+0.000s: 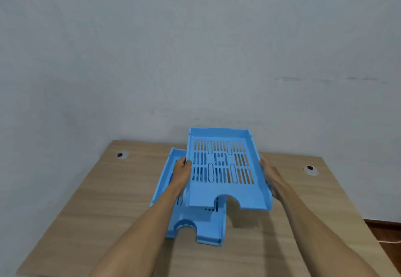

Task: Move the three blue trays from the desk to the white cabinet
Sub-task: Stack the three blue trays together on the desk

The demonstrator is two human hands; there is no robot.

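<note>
You held the upper blue tray (225,168) above the desk (108,200), left hand (181,172) and right hand (270,174) fingers clamped on its side walls, arms outstretched.

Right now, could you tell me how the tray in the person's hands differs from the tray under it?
The upper tray is held by its sides between the left hand and the right hand; the lower tray lies on the desk. The upper shows fully and sits further right; the lower is partly covered. Both are blue, slotted, with a front notch.
</note>
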